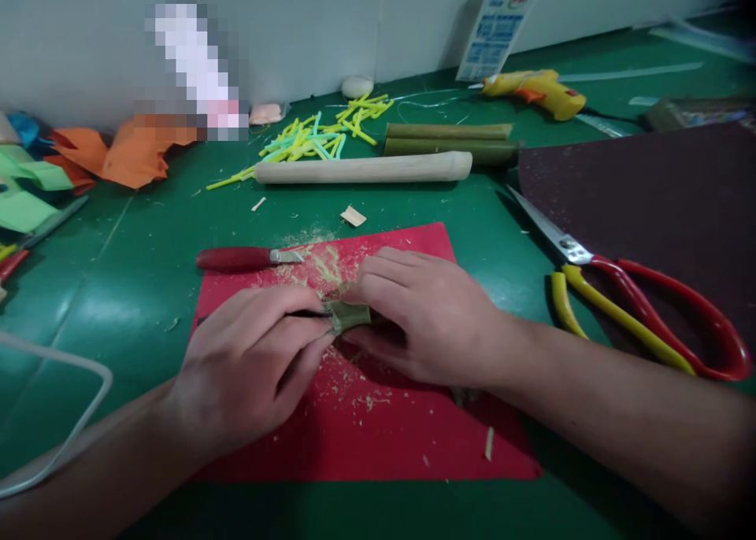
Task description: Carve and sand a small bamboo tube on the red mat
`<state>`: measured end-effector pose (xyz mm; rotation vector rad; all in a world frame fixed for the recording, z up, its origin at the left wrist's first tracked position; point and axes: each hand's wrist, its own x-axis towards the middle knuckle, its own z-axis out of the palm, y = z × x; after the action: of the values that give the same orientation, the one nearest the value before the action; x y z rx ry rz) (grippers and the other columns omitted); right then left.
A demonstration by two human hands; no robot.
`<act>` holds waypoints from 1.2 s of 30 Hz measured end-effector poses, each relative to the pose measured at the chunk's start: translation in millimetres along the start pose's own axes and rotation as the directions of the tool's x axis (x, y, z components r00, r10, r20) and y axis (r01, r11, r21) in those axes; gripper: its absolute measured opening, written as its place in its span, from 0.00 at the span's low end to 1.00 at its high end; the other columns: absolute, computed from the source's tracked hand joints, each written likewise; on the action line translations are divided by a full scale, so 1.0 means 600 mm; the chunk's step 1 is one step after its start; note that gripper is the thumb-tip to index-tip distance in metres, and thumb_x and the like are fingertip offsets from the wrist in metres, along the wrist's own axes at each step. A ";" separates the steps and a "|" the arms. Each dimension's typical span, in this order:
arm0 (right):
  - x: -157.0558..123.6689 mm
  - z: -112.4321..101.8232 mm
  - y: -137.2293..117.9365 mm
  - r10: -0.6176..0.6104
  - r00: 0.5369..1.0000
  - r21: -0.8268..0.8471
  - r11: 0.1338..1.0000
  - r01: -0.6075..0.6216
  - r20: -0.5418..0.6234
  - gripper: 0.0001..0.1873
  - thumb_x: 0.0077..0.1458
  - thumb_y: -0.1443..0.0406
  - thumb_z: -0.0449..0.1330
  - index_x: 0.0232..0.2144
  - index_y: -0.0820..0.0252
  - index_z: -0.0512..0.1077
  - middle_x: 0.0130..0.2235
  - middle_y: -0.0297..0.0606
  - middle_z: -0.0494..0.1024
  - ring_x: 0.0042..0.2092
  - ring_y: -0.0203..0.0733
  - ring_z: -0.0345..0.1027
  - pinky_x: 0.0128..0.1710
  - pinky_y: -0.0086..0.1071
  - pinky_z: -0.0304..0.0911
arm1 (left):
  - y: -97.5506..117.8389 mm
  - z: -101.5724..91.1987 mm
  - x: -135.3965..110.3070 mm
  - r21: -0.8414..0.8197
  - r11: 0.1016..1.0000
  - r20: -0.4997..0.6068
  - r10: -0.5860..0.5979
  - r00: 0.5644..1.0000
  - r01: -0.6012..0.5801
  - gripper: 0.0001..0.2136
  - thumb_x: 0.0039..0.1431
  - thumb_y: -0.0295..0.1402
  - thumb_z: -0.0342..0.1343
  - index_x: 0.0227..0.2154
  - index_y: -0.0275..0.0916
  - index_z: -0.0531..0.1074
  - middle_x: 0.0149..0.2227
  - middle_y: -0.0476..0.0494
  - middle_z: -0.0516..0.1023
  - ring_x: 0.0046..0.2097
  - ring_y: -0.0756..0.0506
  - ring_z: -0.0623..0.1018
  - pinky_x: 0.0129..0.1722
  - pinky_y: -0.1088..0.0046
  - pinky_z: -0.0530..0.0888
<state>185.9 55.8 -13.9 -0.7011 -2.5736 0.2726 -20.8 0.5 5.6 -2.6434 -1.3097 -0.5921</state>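
My left hand [251, 359] is closed around a thin dark tool whose tip meets a short green bamboo piece [350, 316]. My right hand [422, 316] is curled over that bamboo piece, pressing it against the red mat [378, 438]. Pale shavings lie scattered on the mat around both hands. A red-handled knife [245, 258] rests on the mat's upper left edge, just above my left hand.
Red-and-yellow shears [638, 308] lie at the right beside a dark sheet [650, 201]. Behind the mat sit a pale wooden stick [363, 168], green bamboo tubes [449, 140], coloured straws [319, 135], a yellow glue gun [535, 90] and orange paper [127, 154]. A white cord [76, 422] loops at the left.
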 end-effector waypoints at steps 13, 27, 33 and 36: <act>0.003 -0.001 -0.023 0.144 0.990 -0.030 0.989 -0.144 0.000 0.09 0.54 0.62 0.55 0.31 0.64 0.68 0.33 0.40 0.71 0.36 0.43 0.61 0.33 0.35 0.57 | 0.006 -0.001 0.006 0.048 0.999 0.004 -0.026 1.000 0.026 0.05 0.58 0.31 0.52 0.34 0.41 0.72 0.40 0.48 0.75 0.37 0.48 0.76 0.34 0.71 0.71; -0.001 0.000 -0.023 0.120 0.992 -0.018 0.993 -0.121 -0.028 0.09 0.55 0.62 0.55 0.31 0.63 0.67 0.33 0.40 0.70 0.34 0.42 0.59 0.31 0.34 0.54 | 0.023 -0.002 0.010 0.148 0.989 0.008 0.000 1.000 -0.001 0.07 0.59 0.30 0.49 0.32 0.39 0.72 0.38 0.47 0.77 0.34 0.46 0.76 0.32 0.69 0.70; 0.001 0.000 -0.023 0.139 0.990 -0.052 0.989 -0.139 -0.008 0.07 0.53 0.63 0.55 0.31 0.62 0.67 0.32 0.40 0.70 0.34 0.43 0.58 0.31 0.35 0.54 | 0.023 0.004 0.014 0.203 0.979 -0.016 0.002 1.000 0.001 0.06 0.58 0.29 0.50 0.32 0.39 0.72 0.38 0.46 0.77 0.34 0.45 0.77 0.30 0.68 0.70; 0.000 0.000 -0.023 0.134 0.991 -0.043 0.990 -0.134 -0.013 0.07 0.53 0.62 0.55 0.31 0.63 0.67 0.32 0.40 0.70 0.34 0.43 0.58 0.31 0.35 0.54 | 0.025 0.002 0.016 0.178 0.984 0.000 -0.018 1.000 0.017 0.07 0.59 0.29 0.49 0.32 0.39 0.72 0.38 0.46 0.77 0.35 0.45 0.77 0.30 0.69 0.70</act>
<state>180.0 44.2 -9.7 -0.8913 -2.5332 0.2557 -3.6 -1.2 9.2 -2.4912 -1.3212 -0.4519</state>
